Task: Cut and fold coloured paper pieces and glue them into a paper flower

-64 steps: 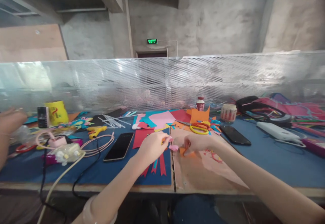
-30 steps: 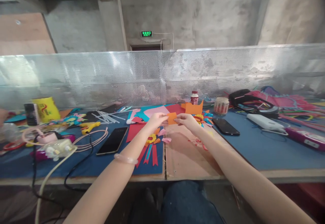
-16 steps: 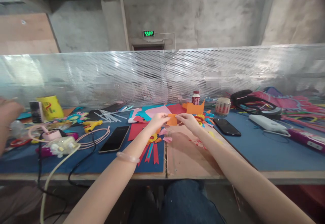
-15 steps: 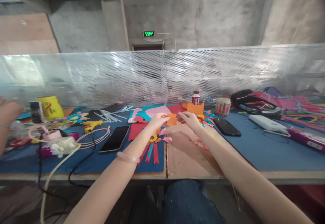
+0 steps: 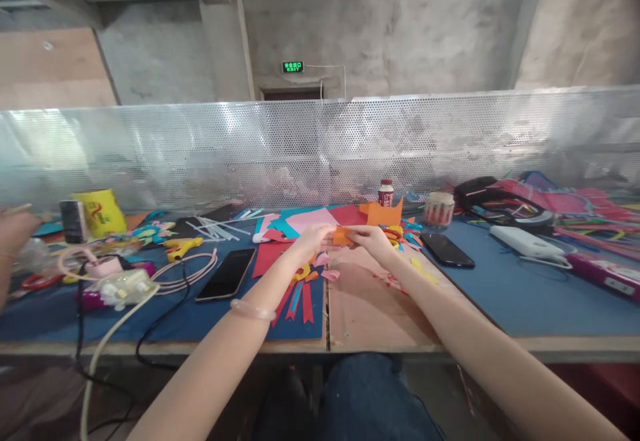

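Hands meet over the middle of the table (image 5: 500, 294), and both of them pinch one small orange paper piece (image 5: 342, 235). The left hand (image 5: 311, 239) grips its left edge between the thumb and closed fingertips. The right hand (image 5: 373, 241) grips the right edge in the same way, so neither hand is open. The piece is in the air, a little above the place where the blue mat (image 5: 200, 321) meets the brown board (image 5: 370, 314). Just below it lie a paper flower (image 5: 300, 279) with ribbons and a pink scrap (image 5: 330, 273). A black phone (image 5: 227, 274) lies further left, apart from them.

In my judgement the danger is in the paper itself. It looks thin and is held only at two edges, so an uneven pull or twist could tear it or crease it crookedly. If one pinch loosens, it could drop among the coloured scraps below. Another person's hand (image 5: 13, 234) at the far left is well apart.
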Tool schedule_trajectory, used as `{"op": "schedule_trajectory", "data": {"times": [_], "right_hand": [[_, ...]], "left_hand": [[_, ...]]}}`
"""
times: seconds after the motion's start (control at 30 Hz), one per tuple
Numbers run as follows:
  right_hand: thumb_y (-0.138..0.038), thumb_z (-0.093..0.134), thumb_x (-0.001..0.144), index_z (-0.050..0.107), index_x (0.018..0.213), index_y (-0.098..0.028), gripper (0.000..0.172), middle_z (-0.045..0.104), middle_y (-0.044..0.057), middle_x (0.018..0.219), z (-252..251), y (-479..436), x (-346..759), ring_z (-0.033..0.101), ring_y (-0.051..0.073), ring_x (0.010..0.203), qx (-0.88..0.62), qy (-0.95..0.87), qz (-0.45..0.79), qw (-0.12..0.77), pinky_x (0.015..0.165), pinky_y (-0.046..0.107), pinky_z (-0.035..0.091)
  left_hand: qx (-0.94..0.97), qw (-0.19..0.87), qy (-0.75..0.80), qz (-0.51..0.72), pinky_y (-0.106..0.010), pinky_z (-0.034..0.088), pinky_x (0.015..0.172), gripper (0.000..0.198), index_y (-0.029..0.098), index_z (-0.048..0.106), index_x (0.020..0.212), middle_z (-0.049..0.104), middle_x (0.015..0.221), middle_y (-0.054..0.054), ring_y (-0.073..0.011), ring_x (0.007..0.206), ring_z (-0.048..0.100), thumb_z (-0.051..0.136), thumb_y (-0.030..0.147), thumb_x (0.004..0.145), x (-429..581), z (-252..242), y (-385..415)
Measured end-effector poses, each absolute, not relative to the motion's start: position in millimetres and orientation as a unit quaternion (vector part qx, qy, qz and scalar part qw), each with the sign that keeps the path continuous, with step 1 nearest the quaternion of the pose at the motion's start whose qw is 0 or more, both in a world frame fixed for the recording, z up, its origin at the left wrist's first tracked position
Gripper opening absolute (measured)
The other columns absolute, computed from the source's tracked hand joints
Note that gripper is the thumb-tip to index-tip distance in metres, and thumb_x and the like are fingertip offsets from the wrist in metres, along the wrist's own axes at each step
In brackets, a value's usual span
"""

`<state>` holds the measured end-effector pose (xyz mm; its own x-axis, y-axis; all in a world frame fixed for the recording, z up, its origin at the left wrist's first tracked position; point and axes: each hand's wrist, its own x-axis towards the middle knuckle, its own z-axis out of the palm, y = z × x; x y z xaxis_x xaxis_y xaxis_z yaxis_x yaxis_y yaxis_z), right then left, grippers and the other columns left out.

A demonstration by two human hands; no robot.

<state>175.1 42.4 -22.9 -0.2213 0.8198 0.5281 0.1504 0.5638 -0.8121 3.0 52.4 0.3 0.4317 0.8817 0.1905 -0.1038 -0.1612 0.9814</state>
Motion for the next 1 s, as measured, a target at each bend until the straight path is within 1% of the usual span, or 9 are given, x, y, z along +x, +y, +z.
{"op": "schedule_trajectory", "data": {"times": [0.07, 0.13, 0.23, 0.33, 0.5, 0.6, 0.73, 0.87, 1.0], "right_hand": [[-0.033, 0.054, 0.076, 0.065, 0.105, -0.017, 0.035, 0.067, 0.006, 0.097, -23.7, 43.8, 176.8, 0.060, 0.014, 0.067, -0.339, -0.708, 0.324, 0.528, 0.067, 0.031, 0.050], [-0.033, 0.054, 0.075, 0.065, 0.105, -0.018, 0.035, 0.066, 0.006, 0.101, -24.7, 44.9, 177.2, 0.061, 0.016, 0.074, -0.338, -0.705, 0.327, 0.531, 0.070, 0.031, 0.050], [-0.027, 0.055, 0.073, 0.066, 0.102, -0.019, 0.032, 0.066, 0.006, 0.102, -26.0, 45.6, 177.4, 0.060, 0.019, 0.084, -0.332, -0.706, 0.335, 0.528, 0.073, 0.031, 0.049], [-0.024, 0.052, 0.073, 0.067, 0.101, -0.018, 0.032, 0.067, 0.007, 0.101, -25.9, 45.1, 178.5, 0.060, 0.019, 0.087, -0.322, -0.711, 0.349, 0.518, 0.074, 0.031, 0.049], [-0.035, 0.050, 0.078, 0.065, 0.103, -0.019, 0.033, 0.064, 0.008, 0.107, -22.9, 41.4, 178.3, 0.059, 0.020, 0.090, -0.320, -0.710, 0.358, 0.515, 0.069, 0.030, 0.051], [-0.039, 0.054, 0.077, 0.065, 0.104, -0.019, 0.035, 0.065, 0.007, 0.104, -22.2, 40.1, 176.4, 0.060, 0.018, 0.084, -0.332, -0.707, 0.346, 0.520, 0.069, 0.030, 0.051], [-0.043, 0.053, 0.077, 0.066, 0.098, -0.014, 0.037, 0.067, 0.007, 0.089, -22.6, 41.2, 174.8, 0.059, 0.014, 0.068, -0.355, -0.694, 0.316, 0.541, 0.063, 0.028, 0.050], [-0.044, 0.057, 0.074, 0.063, 0.096, -0.014, 0.037, 0.066, 0.007, 0.088, -21.5, 41.0, 172.2, 0.060, 0.015, 0.071, -0.359, -0.690, 0.300, 0.553, 0.060, 0.026, 0.050], [-0.039, 0.061, 0.071, 0.061, 0.094, -0.014, 0.033, 0.067, 0.006, 0.085, -22.4, 42.8, 168.2, 0.061, 0.016, 0.075, -0.356, -0.701, 0.283, 0.549, 0.060, 0.026, 0.051]], "left_hand": [[0.621, 0.581, 0.307, 0.427, -0.038, 0.049, 0.079, 0.023, 0.012, 0.062, 0.087, 0.069, 0.085, -0.012, -0.0220, 0.080, 0.065, 0.052, 0.030, 0.078, 3.5, 0.7, 52.9], [0.620, 0.587, 0.299, 0.426, -0.038, 0.049, 0.081, 0.024, 0.012, 0.062, 0.090, 0.068, 0.089, -0.012, -0.0217, 0.082, 0.065, 0.055, 0.031, 0.077, 3.2, -0.3, 53.4], [0.623, 0.587, 0.287, 0.430, -0.036, 0.048, 0.083, 0.019, 0.012, 0.062, 0.089, 0.068, 0.092, -0.012, -0.0202, 0.084, 0.065, 0.060, 0.023, 0.074, 1.6, -3.7, 54.7], [0.624, 0.580, 0.287, 0.437, -0.035, 0.048, 0.082, 0.016, 0.012, 0.062, 0.087, 0.068, 0.088, -0.011, -0.0187, 0.081, 0.065, 0.061, 0.015, 0.072, -0.4, -6.5, 56.5], [0.634, 0.571, 0.282, 0.439, -0.034, 0.050, 0.079, 0.019, 0.011, 0.063, 0.090, 0.067, 0.091, -0.011, -0.0189, 0.083, 0.064, 0.063, 0.018, 0.072, -1.5, -6.4, 56.8], [0.637, 0.568, 0.279, 0.441, -0.033, 0.050, 0.078, 0.021, 0.011, 0.064, 0.090, 0.066, 0.095, -0.012, -0.0185, 0.083, 0.064, 0.060, 0.025, 0.075, -0.3, -5.3, 55.5], [0.644, 0.564, 0.274, 0.438, -0.034, 0.050, 0.078, 0.027, 0.010, 0.064, 0.091, 0.066, 0.095, -0.013, -0.0184, 0.083, 0.063, 0.060, 0.031, 0.075, 1.2, -3.8, 52.9], [0.643, 0.549, 0.290, 0.449, -0.032, 0.050, 0.075, 0.026, 0.010, 0.064, 0.092, 0.067, 0.093, -0.012, -0.0182, 0.080, 0.064, 0.065, 0.024, 0.070, 0.1, -3.5, 52.3], [0.634, 0.545, 0.304, 0.457, -0.032, 0.051, 0.073, 0.026, 0.012, 0.064, 0.095, 0.068, 0.090, -0.011, -0.0188, 0.078, 0.064, 0.062, 0.024, 0.072, -1.4, -3.4, 53.8]]}}
